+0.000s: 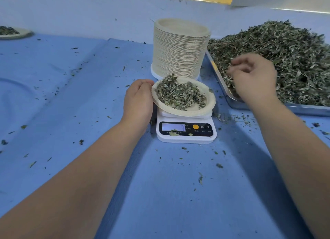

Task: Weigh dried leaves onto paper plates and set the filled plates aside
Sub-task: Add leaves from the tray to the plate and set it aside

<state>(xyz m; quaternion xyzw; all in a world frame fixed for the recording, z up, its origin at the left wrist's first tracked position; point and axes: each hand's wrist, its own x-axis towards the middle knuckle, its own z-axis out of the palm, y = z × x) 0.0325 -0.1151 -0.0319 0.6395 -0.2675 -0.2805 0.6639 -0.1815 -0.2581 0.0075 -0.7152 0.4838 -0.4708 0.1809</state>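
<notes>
Left hand (138, 99) grips plate (178, 113); right hand (253, 78) over leaves (289, 56).

Blue cloth (89, 96), white scale (185, 137)

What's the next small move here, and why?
Probably bring a pinch of leaves to the plate: the right hand is curled in the leaf pile while the left hand holds the plate's rim on the scale. The display is unreadable.

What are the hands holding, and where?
The left hand grips the paper plate by its left rim. The right hand, blurred over the leaf pile: cannot tell.
</notes>
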